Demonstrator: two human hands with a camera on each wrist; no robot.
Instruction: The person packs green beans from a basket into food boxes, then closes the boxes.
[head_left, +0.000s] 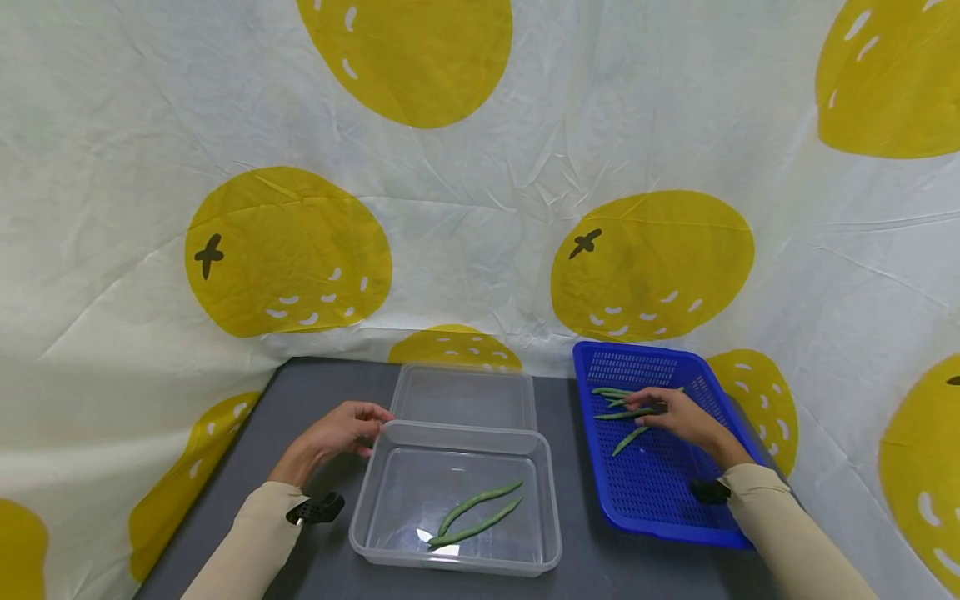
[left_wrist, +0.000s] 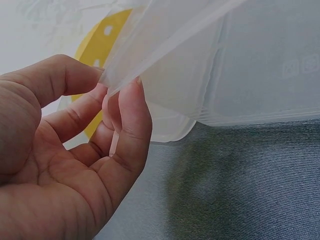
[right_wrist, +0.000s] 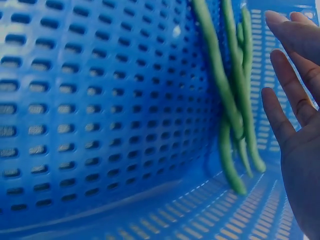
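A clear plastic container (head_left: 420, 475) stands on the table with two green beans (head_left: 480, 528) lying on its floor. My left hand (head_left: 348, 433) pinches the container's rim at the far left corner; the left wrist view shows that rim (left_wrist: 155, 55) between thumb and fingers. At the right, my right hand (head_left: 678, 414) hovers inside a blue perforated basket (head_left: 645, 500), above several green beans (head_left: 628, 442). In the right wrist view its fingers are spread and apart from the beans (right_wrist: 217, 70), with nothing between them.
Behind the container a flat clear lid (head_left: 465, 396) lies on the dark grey table (head_left: 573, 467). A white cloth (head_left: 465, 250) with yellow fruit prints hangs at the back and sides. The basket's raised walls surround the right hand.
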